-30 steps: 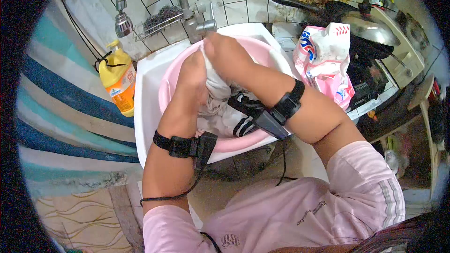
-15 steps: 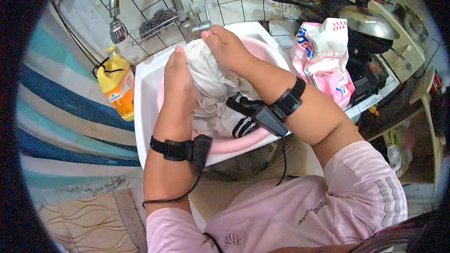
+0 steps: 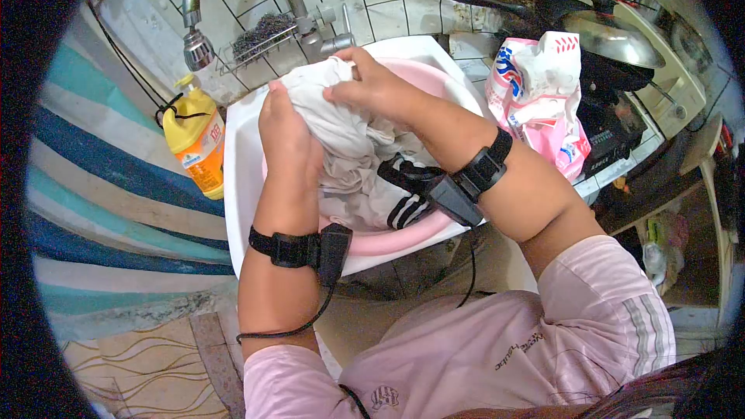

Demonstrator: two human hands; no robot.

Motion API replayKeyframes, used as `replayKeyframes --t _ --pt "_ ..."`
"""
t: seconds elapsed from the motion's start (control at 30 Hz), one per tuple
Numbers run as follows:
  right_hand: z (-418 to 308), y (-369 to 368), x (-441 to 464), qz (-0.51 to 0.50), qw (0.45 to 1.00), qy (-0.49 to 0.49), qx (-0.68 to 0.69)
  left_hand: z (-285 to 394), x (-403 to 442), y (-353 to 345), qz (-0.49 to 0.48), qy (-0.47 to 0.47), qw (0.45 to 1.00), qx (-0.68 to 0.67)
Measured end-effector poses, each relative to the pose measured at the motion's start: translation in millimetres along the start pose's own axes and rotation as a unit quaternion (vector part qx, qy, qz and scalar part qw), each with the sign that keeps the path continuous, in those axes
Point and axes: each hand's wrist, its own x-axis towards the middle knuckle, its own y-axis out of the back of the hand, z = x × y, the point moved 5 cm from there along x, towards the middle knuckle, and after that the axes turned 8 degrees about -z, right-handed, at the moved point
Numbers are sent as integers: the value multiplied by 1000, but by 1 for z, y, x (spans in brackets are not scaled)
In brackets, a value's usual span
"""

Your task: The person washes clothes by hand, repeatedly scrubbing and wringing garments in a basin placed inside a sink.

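A bunched white cloth [image 3: 330, 116] is held up between both hands over a pink basin [image 3: 388, 242], which sits in a white sink [image 3: 242, 140]. My left hand [image 3: 289, 128] grips the cloth's left side, thumb at its upper edge. On the right, my right hand [image 3: 371, 87] pinches the upper part, thumb and fingers curled on the fabric. The lower folds hang into the basin, where more wet white cloth with black stripes [image 3: 407, 208] lies. Some fingertips are hidden by the fabric.
A faucet [image 3: 199, 48] and wire rack [image 3: 260, 48] stand behind the sink. At left hangs a yellow-orange bottle [image 3: 194, 140]. To the right are a pink and white bag [image 3: 537, 101], a pan with a lid [image 3: 613, 39] and a stove [image 3: 609, 136].
The hands have moved from close together to farther apart, the left one shifting left. More of the white cloth now shows, spread between them.
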Motion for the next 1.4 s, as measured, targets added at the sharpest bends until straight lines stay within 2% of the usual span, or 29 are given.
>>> replayKeyframes --t 0.07,0.13,0.27,0.37,0.43,0.47,0.53,0.6,0.63,0.67,0.73,0.77,0.83,0.97,1.03,1.07,1.13,1.17,1.23,1.27,1.33,1.37,1.4 --pt "5 -1 1 -21 999 -34 -6 2 3 4 20 -5 999 -27" --pt "15 -1 6 -64 984 -67 -149 -1 11 16 39 -10 998 -54" --pt "15 0 2 -71 987 -84 -118 -9 22 39 74 -23 995 -70" --pt "18 0 5 -111 983 -62 -132 -8 22 39 75 -16 993 -86" --pt "4 2 6 -60 983 9 -171 0 17 25 57 -8 994 -95" --pt "4 -1 5 -59 984 9 -171 -1 14 19 65 24 996 -58" --pt "-4 -1 4 -12 987 112 -115 -3 3 5 73 54 996 -21" --pt "-7 -4 4 -3 977 147 -155 -1 -3 -8 -7 6 1000 17" --pt "-10 -5 3 6 964 181 -195 -4 0 -14 -117 30 993 13" --pt "-9 -6 2 5 964 181 -195 -6 1 -13 -116 30 993 13" --pt "-3 -5 0 29 981 62 -179 -3 -1 -14 -72 11 997 33" --pt "-3 -8 -1 27 981 60 -180 -2 -3 -9 -34 51 997 49" --pt "-7 -18 -1 -19 983 118 -139 0 0 -6 -9 37 999 24" --pt "-10 -11 -2 -22 986 63 -153 9 3 -2 12 -1 999 -46" --pt "-3 -16 -2 -157 982 -37 -100 12 9 5 11 -19 997 -70" --pt "-2 -17 -1 -158 982 -37 -99 11 10 8 12 -20 997 -69" --pt "-5 -11 1 -75 980 14 -181 10 11 15 33 -36 997 -63" --pt "-2 -14 2 -74 981 14 -181 4 14 19 33 -36 997 -63" --pt "-13 -19 -1 -20 978 140 -151 -8 18 21 19 29 999 13" --pt "-12 -22 -3 -20 978 140 -152 -12 19 24 18 28 999 12" --pt "-27 -34 -14 -27 948 218 -231 -9 8 8 23 63 992 109" --pt "-27 -32 -13 14 940 244 -240 -5 -3 -4 -21 68 992 108" --pt "-27 -29 -11 10 940 243 -240 -8 -2 -5 -18 69 992 106"
